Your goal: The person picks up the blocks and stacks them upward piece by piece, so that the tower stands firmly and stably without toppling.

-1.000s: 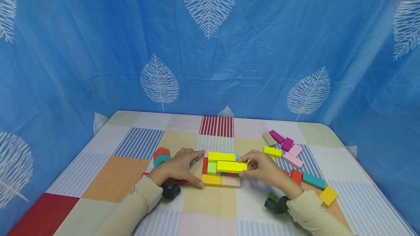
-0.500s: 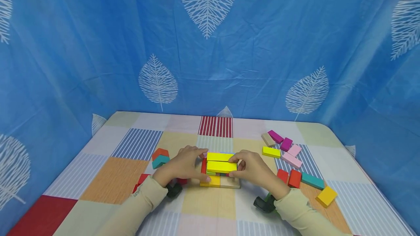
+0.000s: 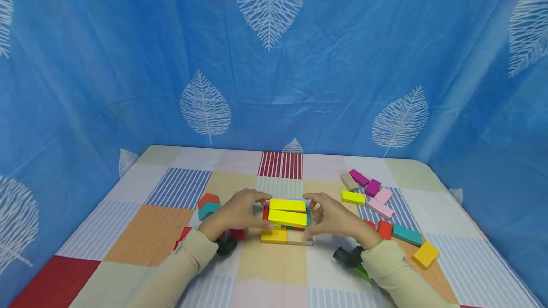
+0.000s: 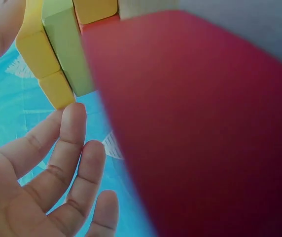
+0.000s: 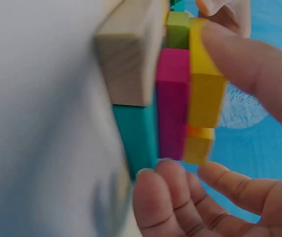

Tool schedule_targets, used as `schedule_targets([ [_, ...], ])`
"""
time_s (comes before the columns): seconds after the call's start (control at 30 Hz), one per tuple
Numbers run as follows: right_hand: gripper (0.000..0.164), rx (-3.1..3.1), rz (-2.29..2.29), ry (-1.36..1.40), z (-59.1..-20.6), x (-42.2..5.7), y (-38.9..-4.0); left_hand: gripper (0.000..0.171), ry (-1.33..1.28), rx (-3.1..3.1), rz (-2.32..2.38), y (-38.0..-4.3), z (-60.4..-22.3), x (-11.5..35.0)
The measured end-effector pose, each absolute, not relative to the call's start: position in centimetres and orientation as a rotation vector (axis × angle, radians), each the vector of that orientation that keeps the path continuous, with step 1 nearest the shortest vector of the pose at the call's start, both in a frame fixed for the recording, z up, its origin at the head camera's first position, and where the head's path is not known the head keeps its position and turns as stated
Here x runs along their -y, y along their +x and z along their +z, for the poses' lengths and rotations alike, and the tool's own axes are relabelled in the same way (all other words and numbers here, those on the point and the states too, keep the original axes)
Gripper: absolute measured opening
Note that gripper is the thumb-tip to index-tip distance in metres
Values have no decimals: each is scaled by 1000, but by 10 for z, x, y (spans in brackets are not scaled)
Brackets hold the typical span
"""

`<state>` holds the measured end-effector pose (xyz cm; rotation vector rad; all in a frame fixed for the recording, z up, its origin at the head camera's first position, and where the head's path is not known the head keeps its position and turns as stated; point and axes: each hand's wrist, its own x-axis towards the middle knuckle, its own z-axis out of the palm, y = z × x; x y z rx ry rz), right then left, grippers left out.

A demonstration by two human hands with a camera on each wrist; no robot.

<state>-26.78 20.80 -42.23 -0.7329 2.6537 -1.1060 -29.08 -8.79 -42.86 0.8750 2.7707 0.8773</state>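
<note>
Two bright yellow blocks, a back one [image 3: 288, 205] and a front one [image 3: 288, 218], lie side by side atop a low stack, the front one slightly askew. My left hand [image 3: 239, 210] is at their left end with its fingers spread, fingertips right at the blocks. At the right end my right hand [image 3: 336, 217] has thumb and fingers apart around the pair. Lower down are a golden-yellow block [image 3: 273, 236] and a plain wood block [image 3: 298, 237] in front. A green block [image 4: 67, 44] shows in the left wrist view, magenta [image 5: 172, 113] and teal [image 5: 137, 138] blocks in the right.
Loose blocks lie to the right, among them a yellow one [image 3: 353, 197], a pink one [image 3: 379, 207] and a teal one [image 3: 407, 235]. To the left are an orange block [image 3: 208, 199] and a teal block [image 3: 209, 210]. A blue curtain [image 3: 274, 94] hangs behind the table.
My right hand has brought the front yellow block left, beside the back one, and let go of it, its fingers now spread. My left hand has shifted slightly right toward the blocks.
</note>
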Motion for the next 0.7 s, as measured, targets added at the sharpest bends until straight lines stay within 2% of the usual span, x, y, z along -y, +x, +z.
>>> schedule_targets([
  [0.3,67,-2584,-1237,-644,-433,-208,-276,69,861,-2763,916,-293,-431,90],
  [0.47,68,-2545,-1276,-645,-436,-209,-279,68,857,-2766,912,-294,-431,90],
  [0.6,76,-2494,-1282,-646,-431,-219,-280,73,866,-2726,920,-296,-432,91],
  [0.7,73,-2497,-1287,-654,-422,-235,-283,76,899,-2658,955,-298,-434,93],
])
